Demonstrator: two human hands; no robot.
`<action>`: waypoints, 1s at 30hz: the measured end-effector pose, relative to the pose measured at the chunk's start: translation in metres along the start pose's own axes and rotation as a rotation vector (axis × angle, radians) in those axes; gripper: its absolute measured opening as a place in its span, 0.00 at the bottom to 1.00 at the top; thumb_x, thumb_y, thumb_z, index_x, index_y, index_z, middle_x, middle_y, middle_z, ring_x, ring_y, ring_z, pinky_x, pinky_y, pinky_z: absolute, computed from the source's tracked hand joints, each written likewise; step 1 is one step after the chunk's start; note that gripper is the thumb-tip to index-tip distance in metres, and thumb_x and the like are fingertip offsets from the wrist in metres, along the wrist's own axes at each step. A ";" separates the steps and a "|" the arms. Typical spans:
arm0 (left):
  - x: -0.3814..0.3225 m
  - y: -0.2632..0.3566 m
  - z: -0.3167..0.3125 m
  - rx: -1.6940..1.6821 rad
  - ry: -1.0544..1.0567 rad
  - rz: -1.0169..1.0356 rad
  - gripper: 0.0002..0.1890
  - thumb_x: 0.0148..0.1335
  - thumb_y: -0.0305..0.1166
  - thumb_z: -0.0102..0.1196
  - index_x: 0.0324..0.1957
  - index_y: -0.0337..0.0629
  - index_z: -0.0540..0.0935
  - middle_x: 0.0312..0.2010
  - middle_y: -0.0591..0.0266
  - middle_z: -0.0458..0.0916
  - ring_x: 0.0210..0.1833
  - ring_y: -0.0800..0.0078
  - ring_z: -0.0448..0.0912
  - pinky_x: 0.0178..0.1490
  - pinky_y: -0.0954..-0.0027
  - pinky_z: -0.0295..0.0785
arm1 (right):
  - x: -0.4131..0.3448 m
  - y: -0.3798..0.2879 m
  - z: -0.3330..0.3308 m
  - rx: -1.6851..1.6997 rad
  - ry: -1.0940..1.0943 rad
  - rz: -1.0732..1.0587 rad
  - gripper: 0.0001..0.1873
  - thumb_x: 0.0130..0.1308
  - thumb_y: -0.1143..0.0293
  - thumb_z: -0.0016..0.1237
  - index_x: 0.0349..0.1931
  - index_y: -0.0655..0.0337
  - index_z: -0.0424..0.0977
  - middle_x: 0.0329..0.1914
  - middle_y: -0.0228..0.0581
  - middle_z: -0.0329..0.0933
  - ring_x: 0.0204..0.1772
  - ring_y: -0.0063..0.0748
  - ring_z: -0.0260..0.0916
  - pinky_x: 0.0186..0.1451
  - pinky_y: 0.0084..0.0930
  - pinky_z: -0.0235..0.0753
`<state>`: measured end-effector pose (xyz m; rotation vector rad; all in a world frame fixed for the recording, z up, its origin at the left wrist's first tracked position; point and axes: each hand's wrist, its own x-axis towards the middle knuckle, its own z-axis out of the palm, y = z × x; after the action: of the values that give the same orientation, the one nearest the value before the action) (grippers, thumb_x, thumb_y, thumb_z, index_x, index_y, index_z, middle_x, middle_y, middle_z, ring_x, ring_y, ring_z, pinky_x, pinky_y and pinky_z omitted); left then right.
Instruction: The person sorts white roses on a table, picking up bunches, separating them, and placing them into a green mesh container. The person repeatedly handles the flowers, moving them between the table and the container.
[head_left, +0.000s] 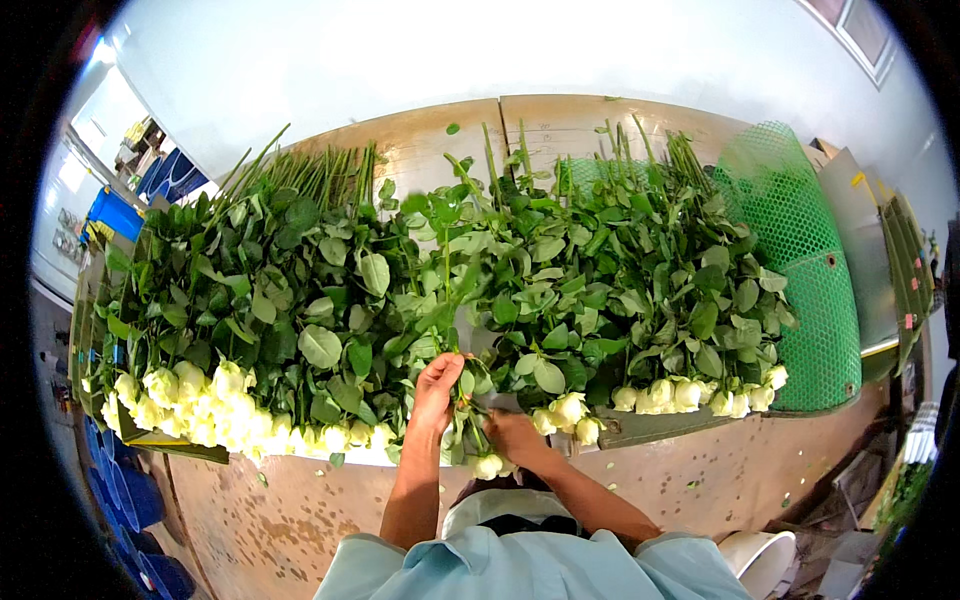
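Observation:
A white rose (487, 466) lies before me with its bloom towards my body, its leafy green stem (448, 262) running away over the table. My left hand (435, 394) pinches this stem between thumb and fingers, above the bloom. Close beside the stem, near the bloom, is my right hand (517, 437); its fingers are curled and partly hidden, so its grip is unclear. To the left spreads a large heap of white roses (217, 405), blooms facing me. Smaller groups of white roses (566, 411) lie on the right.
Green plastic mesh (802, 300) curves over the table's right end. The tabletop (420, 150) shows behind the stems, against a white wall (450, 52). Blue buckets (135, 491) stand on the floor at left. A white bucket (761, 559) is at lower right. Leaf scraps dot the brown floor (300, 517).

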<state>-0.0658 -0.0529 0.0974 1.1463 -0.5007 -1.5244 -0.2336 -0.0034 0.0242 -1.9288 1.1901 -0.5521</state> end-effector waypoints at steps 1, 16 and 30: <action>0.000 -0.004 0.005 0.029 0.000 -0.001 0.07 0.66 0.33 0.54 0.38 0.42 0.82 0.29 0.71 0.80 0.25 0.84 0.75 0.23 0.80 0.70 | -0.001 -0.001 -0.009 0.072 0.018 0.115 0.12 0.62 0.69 0.48 0.43 0.65 0.72 0.36 0.43 0.78 0.32 0.44 0.78 0.37 0.35 0.77; -0.043 -0.068 -0.020 1.395 0.512 0.259 0.27 0.49 0.48 0.66 0.39 0.36 0.71 0.31 0.48 0.79 0.32 0.45 0.77 0.36 0.50 0.71 | -0.074 -0.005 -0.127 0.800 0.446 0.200 0.15 0.64 0.81 0.44 0.51 0.65 0.73 0.37 0.35 0.79 0.35 0.19 0.74 0.39 0.18 0.74; -0.021 -0.081 -0.059 0.431 0.352 0.078 0.09 0.66 0.30 0.48 0.46 0.38 0.74 0.27 0.67 0.73 0.23 0.79 0.70 0.19 0.73 0.70 | -0.084 -0.022 -0.144 0.617 0.633 0.325 0.10 0.67 0.76 0.47 0.46 0.69 0.74 0.26 0.34 0.76 0.22 0.16 0.63 0.25 0.17 0.64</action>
<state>-0.0573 0.0057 0.0142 1.6695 -0.6399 -1.1388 -0.3616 0.0198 0.1302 -1.0317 1.4536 -1.2351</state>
